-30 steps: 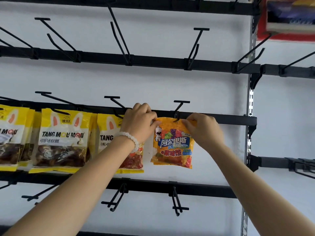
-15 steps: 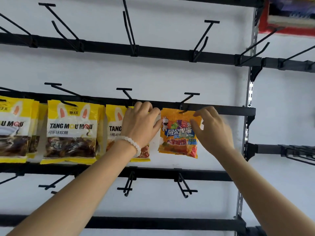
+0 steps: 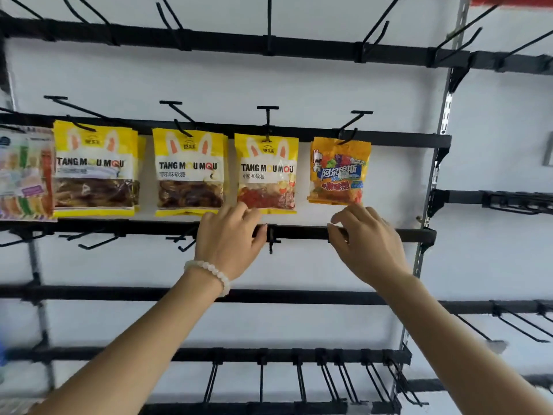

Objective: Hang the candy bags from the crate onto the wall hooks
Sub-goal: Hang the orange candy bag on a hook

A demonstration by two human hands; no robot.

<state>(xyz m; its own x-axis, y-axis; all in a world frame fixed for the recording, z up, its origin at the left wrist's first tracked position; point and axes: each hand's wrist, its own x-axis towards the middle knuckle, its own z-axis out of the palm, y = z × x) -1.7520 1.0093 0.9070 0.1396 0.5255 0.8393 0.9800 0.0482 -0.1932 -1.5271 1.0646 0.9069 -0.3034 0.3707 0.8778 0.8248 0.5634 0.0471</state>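
An orange candy bag (image 3: 339, 170) hangs by itself on a black wall hook (image 3: 353, 127) at the right end of the middle rail. To its left hang three yellow TANG MOU MOU bags (image 3: 266, 172) (image 3: 190, 172) (image 3: 94, 169), each on its own hook. My left hand (image 3: 229, 236), with a white bead bracelet at the wrist, is below the third yellow bag, fingers loosely curled and holding nothing. My right hand (image 3: 366, 238) is just under the orange bag, fingers relaxed, holding nothing. The crate is out of view.
Black rails (image 3: 299, 233) with several bare hooks run across the white wall above and below the bags. A pale multicoloured pack (image 3: 25, 175) hangs at the far left. A metal upright (image 3: 440, 163) bounds the section on the right, with more hooks beyond.
Both hands have let go of the orange bag and dropped below it; the bag now hangs alone on its hook. The view has tilted down.
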